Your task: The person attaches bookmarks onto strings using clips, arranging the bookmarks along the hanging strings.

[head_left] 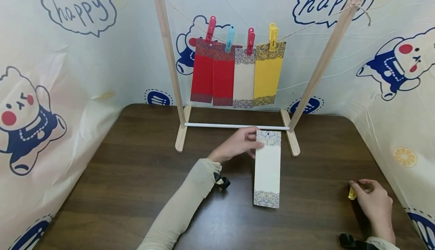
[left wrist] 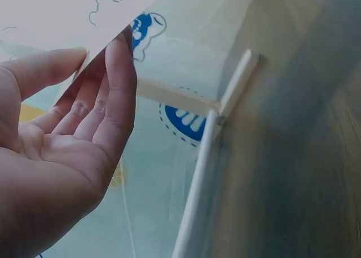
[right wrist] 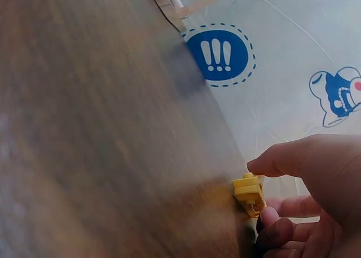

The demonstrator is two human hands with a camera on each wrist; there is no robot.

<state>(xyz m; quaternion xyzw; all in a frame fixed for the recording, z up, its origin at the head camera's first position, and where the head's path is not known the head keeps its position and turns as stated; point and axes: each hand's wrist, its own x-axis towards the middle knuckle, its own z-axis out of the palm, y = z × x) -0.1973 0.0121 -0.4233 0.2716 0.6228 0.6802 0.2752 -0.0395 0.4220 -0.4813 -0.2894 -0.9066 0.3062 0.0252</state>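
Observation:
A white bookmark (head_left: pixel 267 168) with grey lace-patterned ends and a small hole near its top is pinched along its left edge by my left hand (head_left: pixel 239 143), just in front of the rack's white rod. In the left wrist view, the thumb lies on one face of the bookmark (left wrist: pixel 115 16) and the fingers behind it. At the right of the table, my right hand (head_left: pixel 375 202) holds a small yellow clothespin (head_left: pixel 352 193) between thumb and fingers. The right wrist view shows the yellow clothespin (right wrist: pixel 249 195) close up, near the table's edge.
A wooden rack with a left post (head_left: pixel 166 50), a right post (head_left: pixel 323 65) and a white rod (head_left: pixel 234 125) stands at the back. From its string (head_left: pixel 306 26) hang two red bookmarks (head_left: pixel 202 76), a white one (head_left: pixel 243 78) and a yellow one (head_left: pixel 268 76), held by red, blue and yellow clothespins.

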